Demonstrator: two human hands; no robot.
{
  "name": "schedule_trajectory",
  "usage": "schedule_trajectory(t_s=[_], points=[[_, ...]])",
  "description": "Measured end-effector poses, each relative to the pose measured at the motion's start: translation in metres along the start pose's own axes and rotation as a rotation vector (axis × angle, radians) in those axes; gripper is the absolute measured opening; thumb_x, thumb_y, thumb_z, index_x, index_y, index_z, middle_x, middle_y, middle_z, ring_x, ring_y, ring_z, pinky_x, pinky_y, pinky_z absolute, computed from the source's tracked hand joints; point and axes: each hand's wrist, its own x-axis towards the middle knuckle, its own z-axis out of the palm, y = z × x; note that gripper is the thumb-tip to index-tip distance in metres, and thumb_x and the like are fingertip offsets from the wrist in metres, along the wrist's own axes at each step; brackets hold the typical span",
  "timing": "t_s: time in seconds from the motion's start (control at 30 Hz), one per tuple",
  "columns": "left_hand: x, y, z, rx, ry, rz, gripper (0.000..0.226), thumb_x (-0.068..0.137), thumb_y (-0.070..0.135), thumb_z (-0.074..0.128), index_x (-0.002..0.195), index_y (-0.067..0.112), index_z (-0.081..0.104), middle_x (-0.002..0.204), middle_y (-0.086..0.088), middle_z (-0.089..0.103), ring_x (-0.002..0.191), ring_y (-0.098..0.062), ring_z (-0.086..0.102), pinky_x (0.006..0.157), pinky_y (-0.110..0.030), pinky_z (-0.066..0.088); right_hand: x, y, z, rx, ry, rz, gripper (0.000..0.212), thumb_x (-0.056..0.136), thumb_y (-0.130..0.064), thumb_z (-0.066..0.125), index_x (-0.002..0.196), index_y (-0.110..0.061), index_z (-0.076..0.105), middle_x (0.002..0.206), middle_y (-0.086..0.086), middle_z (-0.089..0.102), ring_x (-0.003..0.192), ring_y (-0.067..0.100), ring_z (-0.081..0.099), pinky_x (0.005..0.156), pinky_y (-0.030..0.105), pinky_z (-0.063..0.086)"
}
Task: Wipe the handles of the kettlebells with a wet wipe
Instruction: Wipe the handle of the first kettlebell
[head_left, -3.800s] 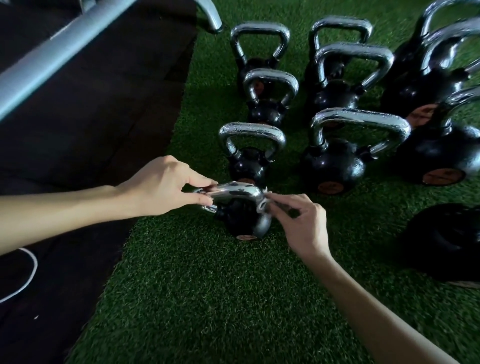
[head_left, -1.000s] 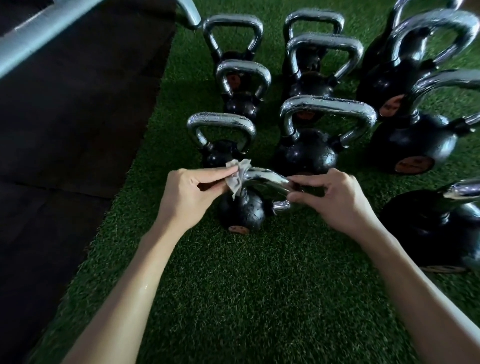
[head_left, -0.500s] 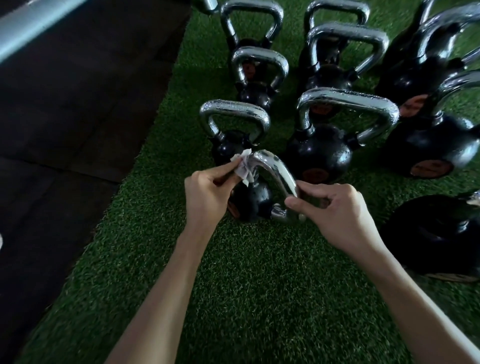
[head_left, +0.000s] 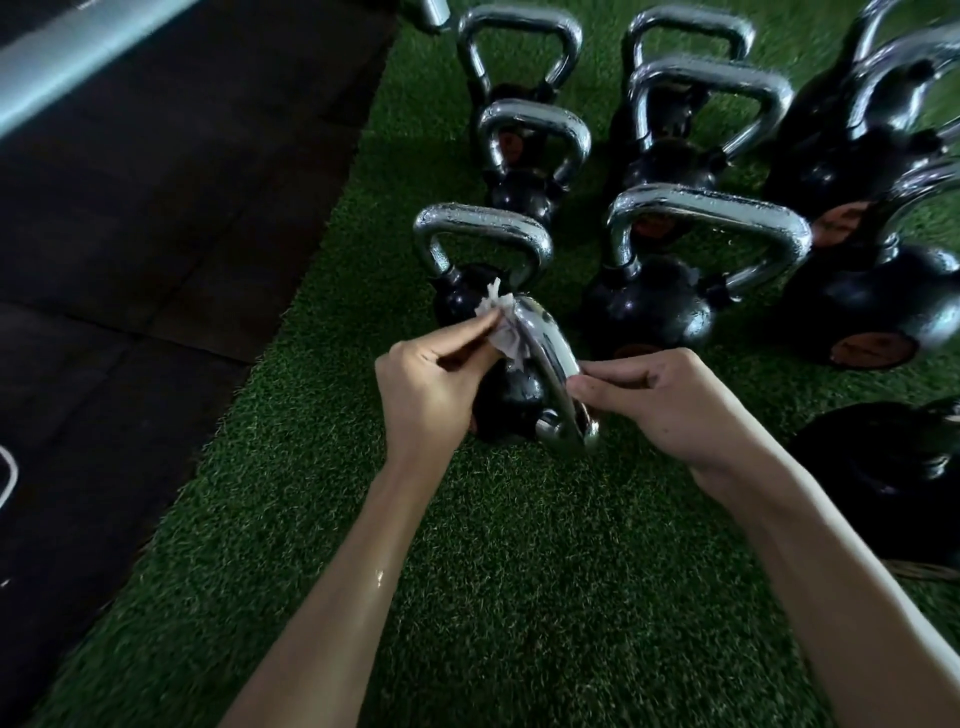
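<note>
A small black kettlebell (head_left: 511, 397) lies tilted on the green turf, its chrome handle (head_left: 548, 345) turned edge-on toward me. My left hand (head_left: 431, 387) pinches a crumpled white wet wipe (head_left: 501, 325) against the upper left side of that handle. My right hand (head_left: 670, 402) pinches the handle's right side lower down and steadies it. The ball of the kettlebell is partly hidden behind both hands.
Several more black kettlebells with chrome handles stand in rows behind, the nearest a small one (head_left: 483, 249) and a larger one (head_left: 675, 280). Another dark kettlebell (head_left: 883, 467) lies at the right. Black rubber flooring (head_left: 156, 208) borders the turf on the left, with a metal bar (head_left: 78, 62) above it.
The kettlebell's handle has turned further edge-on toward me. My left hand has slid the wipe slightly along the handle's upper bend; my right hand keeps its pinch.
</note>
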Motion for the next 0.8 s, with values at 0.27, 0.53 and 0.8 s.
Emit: schedule_trajectory(t_s=[0.27, 0.53, 0.8], points=[[0.003, 0.011, -0.001, -0.027, 0.028, 0.000, 0.032, 0.085, 0.027, 0.081, 0.115, 0.014, 0.076, 0.109, 0.009, 0.075, 0.097, 0.000, 0.073, 0.083, -0.029, 0.062, 0.006, -0.004, 0.005, 0.017, -0.002, 0.015, 0.031, 0.078, -0.038, 0.081, 0.107, -0.027, 0.080, 0.093, -0.018, 0.078, 0.068, -0.022, 0.058, 0.072, 0.019, 0.036], [-0.032, 0.001, 0.011, -0.134, -0.004, -0.112, 0.028, 0.082, 0.016, 0.083, 0.110, 0.015, 0.078, 0.101, 0.012, 0.078, 0.084, -0.004, 0.075, 0.068, -0.022, 0.060, 0.021, -0.020, -0.002, -0.027, -0.132, 0.112, 0.027, 0.072, -0.037, 0.084, 0.095, -0.022, 0.083, 0.087, 0.005, 0.079, 0.068, 0.012, 0.058, 0.068, 0.030, 0.047], [-0.058, -0.007, 0.015, -0.106, -0.049, -0.090, 0.028, 0.080, 0.020, 0.084, 0.106, 0.027, 0.075, 0.096, 0.023, 0.075, 0.078, -0.006, 0.074, 0.061, -0.023, 0.059, 0.029, -0.027, -0.004, -0.118, -0.135, 0.127, 0.024, 0.075, -0.040, 0.081, 0.094, -0.025, 0.083, 0.089, -0.009, 0.078, 0.089, 0.018, 0.055, 0.075, 0.034, 0.041]])
